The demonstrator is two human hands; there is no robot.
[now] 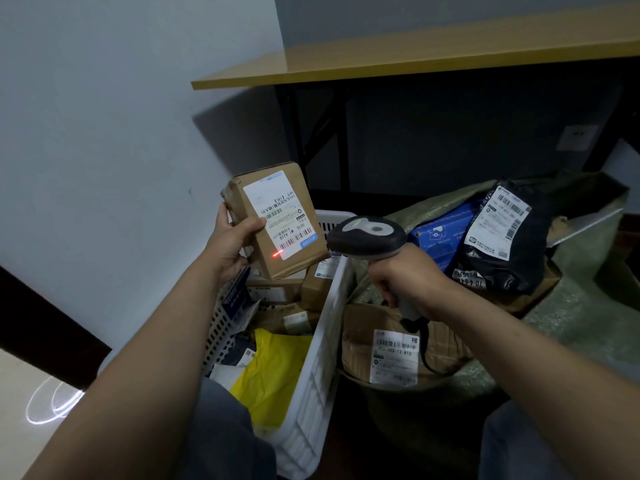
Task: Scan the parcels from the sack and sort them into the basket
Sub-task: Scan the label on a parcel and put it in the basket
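Note:
My left hand [231, 244] grips a brown cardboard parcel [294, 261] with a white label, held tilted above the white basket [322, 344]. A red laser spot shines on the label's lower corner. My right hand [407, 284] is closed on the handle of a grey barcode scanner [369, 237], whose head points left at the parcel. The green woven sack [571, 317] lies open to the right, holding a blue box [441, 233], a black bag parcel [512, 244] and a brown carton [367, 341] with a label.
The basket holds several brown boxes and a yellow bag [273, 372]. A wooden table [398, 60] with a black frame stands behind. A pale wall is on the left. My knees in grey trousers show at the bottom edge. The scanner's cable hangs over the brown carton.

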